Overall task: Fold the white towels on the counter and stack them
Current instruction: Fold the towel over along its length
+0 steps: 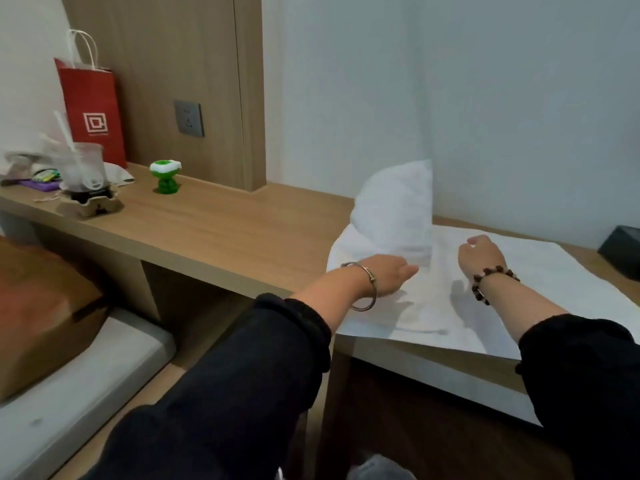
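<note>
While the towel point(554, 282) stands flap-up on its left | my left hand point(391, 271) flat beside that flap, nearer | my right hand point(481, 254) curled mid-towel, grip unclear

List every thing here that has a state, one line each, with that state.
white towel: spread on counter, left part lifted
left hand: fingers straight, at the lifted part
right hand: fingers curled; grip unclear
red paper bag: upright
clear cup: upright, in cardboard holder
wall socket: nothing plugged in
</note>
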`<state>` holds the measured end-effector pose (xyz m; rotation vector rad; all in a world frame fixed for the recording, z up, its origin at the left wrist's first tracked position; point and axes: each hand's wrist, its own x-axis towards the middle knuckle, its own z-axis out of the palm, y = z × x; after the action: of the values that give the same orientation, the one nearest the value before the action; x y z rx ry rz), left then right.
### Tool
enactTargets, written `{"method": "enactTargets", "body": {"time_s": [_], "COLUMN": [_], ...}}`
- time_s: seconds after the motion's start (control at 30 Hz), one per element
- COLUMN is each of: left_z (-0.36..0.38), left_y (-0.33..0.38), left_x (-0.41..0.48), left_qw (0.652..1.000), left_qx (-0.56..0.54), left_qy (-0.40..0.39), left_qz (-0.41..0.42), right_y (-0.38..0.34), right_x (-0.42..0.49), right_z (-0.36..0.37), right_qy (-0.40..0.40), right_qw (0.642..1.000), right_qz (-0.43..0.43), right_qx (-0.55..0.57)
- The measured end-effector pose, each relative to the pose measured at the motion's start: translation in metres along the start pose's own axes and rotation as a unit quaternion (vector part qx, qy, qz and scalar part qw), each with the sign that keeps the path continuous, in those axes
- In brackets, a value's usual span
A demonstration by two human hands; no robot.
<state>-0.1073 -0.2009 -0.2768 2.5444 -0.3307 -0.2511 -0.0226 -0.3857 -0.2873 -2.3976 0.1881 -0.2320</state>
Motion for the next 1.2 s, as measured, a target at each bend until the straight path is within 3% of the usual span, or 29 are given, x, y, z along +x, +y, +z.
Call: {"method": "enactTargets", "body": {"time_s": [0.07, 0.17, 0.33, 0.5, 0.57, 0.67, 0.77, 0.83, 0.9, 0.97, 1.07, 1.2], "left_z": [0.025, 0.045, 0.026, 0.005, 0.006, 0.017, 0.022, 0.021, 0.021, 0.02, 0.015, 0.009], "left_y": [-0.011, -0.032, -0.056, -0.074, -0.075, -0.078, -0.092, -0.102, -0.107, -0.111, -0.117, -0.12], "left_x": [0.001, -0.001, 0.0, 0.004, 0.007, 0.011, 0.014, 0.017, 0.02, 0.025, 0.033, 0.05], "left_qw": [0.991, 0.976, 0.969, 0.918, 0.928, 0.945, 0.952, 0.958, 0.96, 0.959, 0.958, 0.956], "left_qx": [0.124, 0.217, 0.239, 0.339, 0.262, 0.183, 0.22, 0.229, 0.243, 0.258, 0.271, 0.283], "left_qy": [0.046, 0.025, 0.043, 0.092, 0.113, 0.098, 0.084, 0.078, 0.074, 0.068, 0.054, 0.043], "left_qz": [-0.03, -0.023, -0.054, -0.184, -0.239, -0.254, -0.194, -0.153, -0.119, -0.093, -0.072, -0.063], "right_y": [0.013, 0.021, 0.01, -0.025, -0.036, -0.037, -0.025, -0.02, -0.015, -0.007, 0.007, 0.014], "right_x": [-0.002, -0.007, -0.019, -0.033, -0.041, -0.046, -0.043, -0.034, -0.018, -0.003, 0.008, 0.019], "right_z": [-0.001, 0.008, 0.021, 0.039, 0.045, 0.048, 0.047, 0.045, 0.042, 0.043, 0.047, 0.046], "right_qy": [-0.029, -0.134, -0.135, -0.157, -0.151, -0.052, 0.126, 0.19, 0.143, 0.001, -0.183, -0.197], "right_qw": [0.999, 0.981, 0.941, 0.917, 0.923, 0.938, 0.902, 0.889, 0.899, 0.904, 0.91, 0.921], "right_qz": [0.003, -0.04, -0.119, -0.195, -0.22, -0.272, -0.37, -0.375, -0.342, -0.307, -0.245, -0.22], "right_qx": [-0.027, -0.132, -0.286, -0.312, -0.277, -0.208, -0.183, -0.18, -0.232, -0.298, -0.28, -0.255]}}
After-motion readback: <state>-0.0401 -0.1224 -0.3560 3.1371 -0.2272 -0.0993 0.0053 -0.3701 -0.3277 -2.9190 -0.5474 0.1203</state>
